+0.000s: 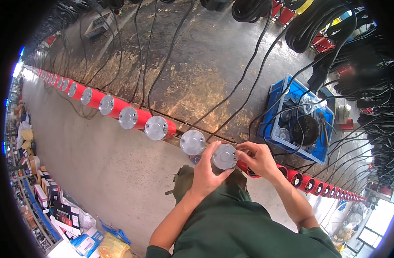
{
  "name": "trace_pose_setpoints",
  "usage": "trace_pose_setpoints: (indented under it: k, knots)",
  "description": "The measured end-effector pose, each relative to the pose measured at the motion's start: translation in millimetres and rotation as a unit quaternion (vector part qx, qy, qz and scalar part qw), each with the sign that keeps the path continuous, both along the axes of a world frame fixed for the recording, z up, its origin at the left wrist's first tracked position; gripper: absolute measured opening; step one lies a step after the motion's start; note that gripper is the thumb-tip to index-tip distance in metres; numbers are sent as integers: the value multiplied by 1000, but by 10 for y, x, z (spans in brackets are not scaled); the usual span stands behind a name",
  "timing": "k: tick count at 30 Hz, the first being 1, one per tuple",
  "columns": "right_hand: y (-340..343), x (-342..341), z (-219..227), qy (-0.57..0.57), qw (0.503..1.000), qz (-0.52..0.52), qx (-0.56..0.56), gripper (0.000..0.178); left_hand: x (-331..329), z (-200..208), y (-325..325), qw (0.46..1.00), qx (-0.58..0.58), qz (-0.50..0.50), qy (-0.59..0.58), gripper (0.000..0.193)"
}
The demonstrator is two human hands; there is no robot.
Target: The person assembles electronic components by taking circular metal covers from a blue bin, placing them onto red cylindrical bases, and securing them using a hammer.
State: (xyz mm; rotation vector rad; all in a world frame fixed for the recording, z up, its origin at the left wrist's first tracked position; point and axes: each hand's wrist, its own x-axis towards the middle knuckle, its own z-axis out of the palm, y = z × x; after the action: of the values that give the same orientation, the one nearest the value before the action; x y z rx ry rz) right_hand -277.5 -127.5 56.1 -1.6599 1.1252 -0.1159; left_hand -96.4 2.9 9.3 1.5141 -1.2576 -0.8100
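Observation:
At the bench's near edge, my left hand [207,174] wraps thumb and fingers round the end of a red cylinder, on which a round grey cap [225,157] sits. My right hand [256,160] is closed in a pinch at the cap's right rim, beside a small hole. Whatever lies between those fingertips is too small to make out. Just left of my left hand, another grey cap [192,142] faces me. Further left runs a row of capped red cylinders [136,117]. Right of my right hand, several red cylinders [295,178] show dark uncapped ends.
A blue crate [270,131] on the worn bench [192,81] holds grey caps, a dark round roll and tools. Black cables [252,60] trail across the bench from hanging coils [317,26]. Boxes and bags [68,215] stand at the lower left.

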Motion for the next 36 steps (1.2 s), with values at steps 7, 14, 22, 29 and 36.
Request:
trace_pose_setpoints:
  k: [7,14,22,29,36]
  knots:
    - [-40,-102,-208,-25,997,70,-35,38,-58,-80,-2,999,-16,9,-28,95]
    - [-43,-155,-335,-37,997,57,-27,35,-86,-2,-24,1000,5,13,8,89]
    - [-30,-170,-351,-38,998,48,-16,34,-89,-41,-12,1000,-8,25,-6,81]
    - [-46,-192,-339,-38,998,57,-2,35,-89,-60,-27,999,-25,15,-45,78]
    - [-78,-190,-300,-82,993,37,71,30,-43,-223,17,996,-38,9,-77,79]
